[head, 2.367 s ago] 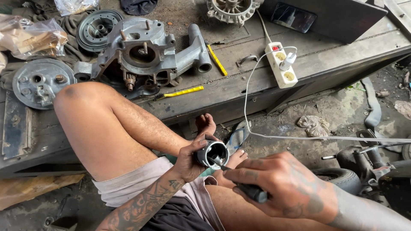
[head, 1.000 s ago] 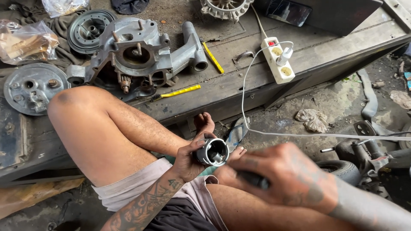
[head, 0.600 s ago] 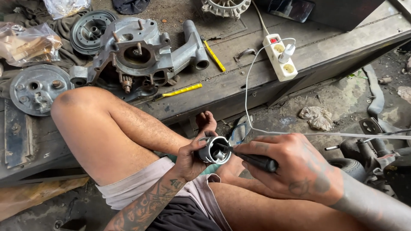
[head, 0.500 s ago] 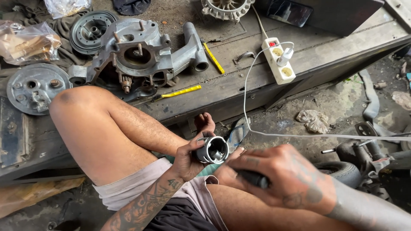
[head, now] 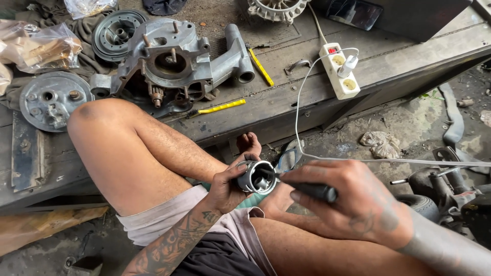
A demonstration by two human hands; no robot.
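A short metal cylinder [head: 255,177], dull grey outside and hollow, with its open end turned toward the camera, sits above the person's lap between the bent legs. The left hand [head: 227,186] has its grip clenched round the cylinder's wall, thumb on top. The right hand [head: 353,202] is grasping a dark-handled tool [head: 312,190], its slim tip reaching into the cylinder's open mouth.

Beyond the knees runs a worn wooden worktop [head: 286,110], scuffed and grimy. On it lies a cast aluminium engine casing [head: 174,64], rough and angular with a tube-shaped arm, flanked by a round ribbed cover [head: 50,99] and a dark pulley-like disc [head: 116,33]. Two thin yellow-handled tools [head: 222,106] lie near the casing. A white power strip [head: 338,69] rests farther right, its pale cable [head: 302,128] looping down to the dirty concrete floor [head: 394,122].
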